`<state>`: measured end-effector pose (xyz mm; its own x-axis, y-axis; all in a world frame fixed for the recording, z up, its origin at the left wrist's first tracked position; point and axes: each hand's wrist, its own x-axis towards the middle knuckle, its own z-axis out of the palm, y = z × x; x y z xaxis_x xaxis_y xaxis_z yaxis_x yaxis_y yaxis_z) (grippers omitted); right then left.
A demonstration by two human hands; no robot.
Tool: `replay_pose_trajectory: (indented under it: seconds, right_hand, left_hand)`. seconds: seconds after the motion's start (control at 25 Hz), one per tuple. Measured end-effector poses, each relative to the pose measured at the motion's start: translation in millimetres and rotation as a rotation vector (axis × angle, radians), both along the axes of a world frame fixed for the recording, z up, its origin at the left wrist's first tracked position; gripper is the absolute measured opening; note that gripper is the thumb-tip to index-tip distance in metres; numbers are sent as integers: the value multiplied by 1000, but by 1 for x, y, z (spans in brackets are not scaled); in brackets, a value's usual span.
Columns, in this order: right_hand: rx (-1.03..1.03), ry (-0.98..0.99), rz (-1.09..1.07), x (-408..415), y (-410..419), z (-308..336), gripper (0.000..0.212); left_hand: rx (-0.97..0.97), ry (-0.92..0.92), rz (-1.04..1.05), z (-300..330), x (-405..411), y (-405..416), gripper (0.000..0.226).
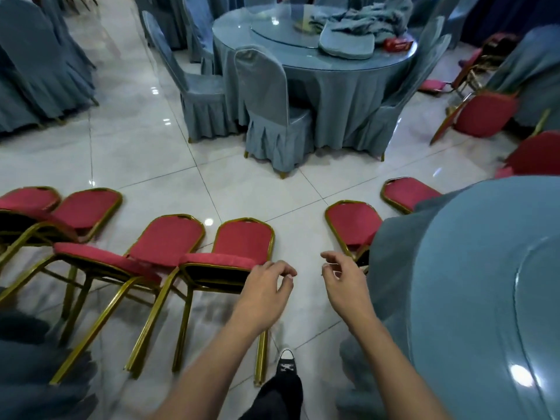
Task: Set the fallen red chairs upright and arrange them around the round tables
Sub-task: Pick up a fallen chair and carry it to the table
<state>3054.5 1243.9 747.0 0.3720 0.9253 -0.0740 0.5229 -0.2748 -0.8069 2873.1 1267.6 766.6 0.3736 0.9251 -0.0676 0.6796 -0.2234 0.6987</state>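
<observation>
Several red chairs with gold frames lie on their backs on the tiled floor. The nearest fallen chair [242,247] lies just left of my hands, a second [165,237] beside it, others [86,209] further left. Two more backs [353,222] [407,194] poke out from under the blue round table [472,286] at my right. My left hand [266,284] hovers at the nearest chair's seat edge, fingers loosely curled, holding nothing. My right hand [342,277] hangs empty beside the tablecloth, fingers relaxed.
A second round table [333,77] in blue cloth stands ahead, ringed by blue-covered chairs [266,110], with cloths piled on top. More red chairs [485,113] lie tipped at the far right. My black shoe [286,362] stands between chair legs and tablecloth. Open tiles lie in the middle.
</observation>
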Motion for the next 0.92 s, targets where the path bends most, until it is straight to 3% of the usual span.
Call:
replay_pose_trajectory:
  seconds: [0.44,0.92]
  right_hand:
    - [2,1,99,77,213,15,24]
    - [18,53,442,139,508,2,23]
  left_hand:
    - [11,-20,117,5,71,193,21]
    - [0,19,419,12,148,431,23]
